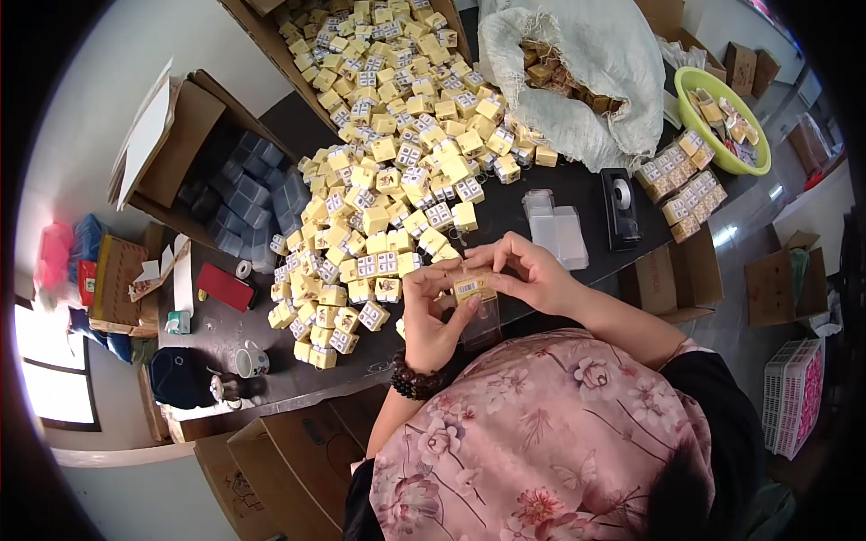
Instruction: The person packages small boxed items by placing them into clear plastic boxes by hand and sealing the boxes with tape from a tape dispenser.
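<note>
Near the table's front edge, both hands meet around a small yellow box (470, 287) with a barcode label facing up. My left hand (431, 311) wraps its left side, thumb along the lower edge. From the right, my right hand (526, 278) pinches the upper edge of the same box. A clear plastic case (483, 326) shows just below the fingers; whether it is joined to the box I cannot tell. Just beyond my left hand spreads a big heap of small yellow boxes (388, 207) with white printed sides.
Clear plastic cases (557, 233) and a black tape dispenser (621, 209) sit to the right, beside stacked packs (682, 183). Behind stand a white woven sack (577, 72) and a green basin (758, 153). At left are a carton of clear cases (180, 135), a red phone-like object (226, 287) and a mug (252, 360).
</note>
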{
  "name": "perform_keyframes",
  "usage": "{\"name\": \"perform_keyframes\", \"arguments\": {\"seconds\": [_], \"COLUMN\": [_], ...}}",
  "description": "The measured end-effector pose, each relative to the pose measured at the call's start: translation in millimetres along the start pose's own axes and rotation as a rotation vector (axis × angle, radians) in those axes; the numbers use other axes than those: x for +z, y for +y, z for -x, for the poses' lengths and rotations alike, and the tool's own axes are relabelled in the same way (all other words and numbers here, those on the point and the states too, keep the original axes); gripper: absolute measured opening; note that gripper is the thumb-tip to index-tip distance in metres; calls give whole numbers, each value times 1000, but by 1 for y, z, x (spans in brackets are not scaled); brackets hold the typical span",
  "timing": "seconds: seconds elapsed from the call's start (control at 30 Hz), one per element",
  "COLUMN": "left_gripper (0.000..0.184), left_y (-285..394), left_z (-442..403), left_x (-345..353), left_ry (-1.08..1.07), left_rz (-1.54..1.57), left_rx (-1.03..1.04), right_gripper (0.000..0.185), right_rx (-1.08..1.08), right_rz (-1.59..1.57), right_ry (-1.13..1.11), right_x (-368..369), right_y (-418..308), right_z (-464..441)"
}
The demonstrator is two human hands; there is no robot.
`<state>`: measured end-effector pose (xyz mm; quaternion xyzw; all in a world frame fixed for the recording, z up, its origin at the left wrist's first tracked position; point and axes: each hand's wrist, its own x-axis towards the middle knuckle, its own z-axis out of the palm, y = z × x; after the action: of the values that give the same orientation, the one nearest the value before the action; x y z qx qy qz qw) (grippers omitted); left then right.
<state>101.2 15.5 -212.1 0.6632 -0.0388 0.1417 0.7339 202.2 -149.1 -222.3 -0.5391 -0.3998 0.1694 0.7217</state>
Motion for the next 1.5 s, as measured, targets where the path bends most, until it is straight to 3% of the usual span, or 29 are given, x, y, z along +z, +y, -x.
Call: {"name": "perform_keyframes", "arguments": {"seconds": [0.07, 0.1, 0.17, 0.37, 0.6, 0.67, 0.8, 0.87, 1.1, 1.17, 1.3, 1.5], "left_gripper": [50, 52, 53, 56, 57, 58, 58, 58, 60, 60, 59, 56], "left_y": [0, 0, 1, 1, 19, 16, 16, 17, 10, 10, 14, 15], "left_z": [0, 1, 1, 4, -1, -1, -1, -1, 2, 3, 1, -1], "left_x": [2, 3, 3, 1, 3, 2, 1, 1, -6, -8, -7, -10], "left_ry": [1, -3, -10, -66, -77, -62, -78, -85, -144, -144, -142, -165], "left_rz": [-38, -74, -142, -306, -358, -319, -321, -363, -452, -443, -393, -378], "left_rx": [-7, -12, -39, -17, -65, -84, -110, -95, -89, -100, -74, -121], "right_gripper": [14, 14, 14, 13, 16, 16, 15, 13, 8, 9, 10, 10], "right_rx": [232, 233, 271, 173, 96, -16, 1, 56, 140, 252, 212, 340], "right_rz": [-349, -351, -107, 249, 164, 360, 363, 203, 145, 45, 60, -124], "right_ry": [68, 68, -69, 24, -30, -49, -50, -18, 77, 111, 55, 73], "right_x": [1, -2, -7, -8, -1, 0, 2, 2, 8, 7, 7, 4], "right_y": [-8, -5, 5, 6, -5, -9, -6, 3, 12, 16, 6, 8], "right_z": [-2, -3, -6, -5, -7, -8, -5, -5, -1, 0, -3, -6]}}
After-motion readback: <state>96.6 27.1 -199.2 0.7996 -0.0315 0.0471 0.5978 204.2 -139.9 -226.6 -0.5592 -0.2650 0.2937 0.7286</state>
